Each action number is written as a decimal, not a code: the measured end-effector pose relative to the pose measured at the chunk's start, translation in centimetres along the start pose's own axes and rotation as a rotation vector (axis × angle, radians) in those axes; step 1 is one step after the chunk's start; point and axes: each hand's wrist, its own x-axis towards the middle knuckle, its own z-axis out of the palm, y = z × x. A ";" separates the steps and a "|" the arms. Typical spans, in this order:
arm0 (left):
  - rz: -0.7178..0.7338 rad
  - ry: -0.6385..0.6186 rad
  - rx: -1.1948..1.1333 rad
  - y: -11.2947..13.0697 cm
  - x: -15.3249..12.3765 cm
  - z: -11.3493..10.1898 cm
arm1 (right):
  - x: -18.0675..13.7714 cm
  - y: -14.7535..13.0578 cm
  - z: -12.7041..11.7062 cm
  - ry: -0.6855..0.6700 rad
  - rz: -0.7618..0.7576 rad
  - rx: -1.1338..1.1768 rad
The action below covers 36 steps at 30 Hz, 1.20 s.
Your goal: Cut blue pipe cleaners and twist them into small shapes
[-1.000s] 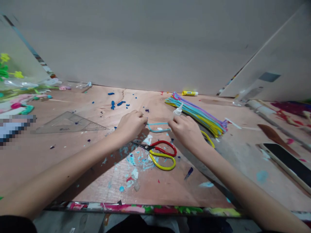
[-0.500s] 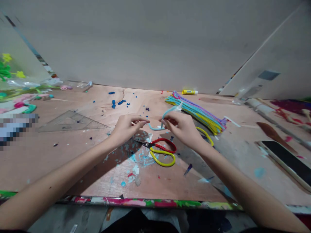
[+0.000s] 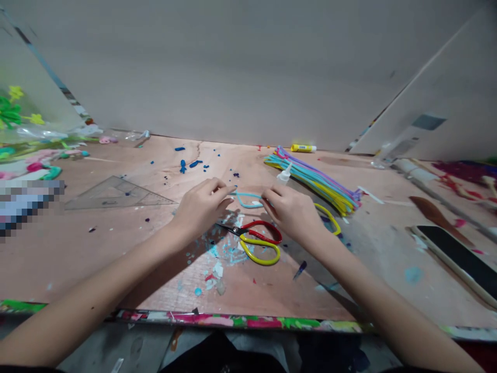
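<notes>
A light blue pipe cleaner point(image 3: 249, 205) is bent into a narrow loop between my two hands, above the table. My left hand point(image 3: 205, 203) pinches its left end between thumb and forefinger. The fingers of my right hand point(image 3: 290, 208) close on the loop's right side and hide that end. Just below my hands lie scissors point(image 3: 259, 242) with one red and one yellow handle, blades pointing left. A white-tipped glue bottle point(image 3: 284, 173) shows behind my right hand, partly covered. Beyond it lies a bundle of pipe cleaners point(image 3: 318, 181) in purple, blue and yellow.
A clear set square point(image 3: 116, 194) lies left of my hands. Blue scraps point(image 3: 190, 165) and a yellow glue stick point(image 3: 303, 148) are at the back. To the right are a phone point(image 3: 458, 259) and a brown wooden tool point(image 3: 438, 217). Yellow and green craft flowers point(image 3: 11, 111) stand far left.
The pipe cleaner's raised right end has come down, and the strand now forms a flat loop. My right hand has turned with it, uncovering more of the glue bottle. The scissors stay put.
</notes>
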 end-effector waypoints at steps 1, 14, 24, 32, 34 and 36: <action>-0.007 -0.023 0.014 0.0 -0.1 0.2 | -0.1 0.0 0.0 0.008 -0.007 0.009; -0.146 -0.254 -0.169 -1.1 -0.8 0.6 | -0.3 0.8 0.6 0.109 -0.089 0.276; -0.223 -0.380 -0.647 1.3 0.3 -0.1 | -0.1 -0.7 1.1 0.248 -0.332 0.025; -0.649 -0.411 -1.306 2.2 0.0 -0.3 | -0.1 0.4 0.8 0.395 -0.351 0.241; -0.695 -0.413 -1.368 2.3 0.0 -0.4 | -0.2 0.6 0.7 0.374 -0.350 0.271; -0.709 -0.424 -1.393 2.3 0.1 -0.5 | -0.3 0.5 0.6 0.348 -0.357 0.265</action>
